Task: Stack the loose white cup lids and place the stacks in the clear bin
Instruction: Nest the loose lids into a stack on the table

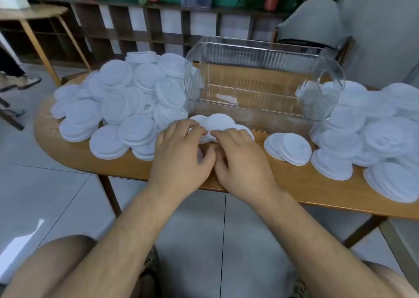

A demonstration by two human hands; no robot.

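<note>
Grip: round white plastic lids are held under the bent fingers of left hand and right hand.
Advice: rims are best squared before lifting.

Long wooden table, rounded left end, ran across mid-frame. clear bin stood on it, center-back. Big heap of white lids lay at left, just beside bin's left end; second heap at right, by bin's right end. few lids sat in front of bin, center; fanned stack lay right of center, apart from them.
</note>
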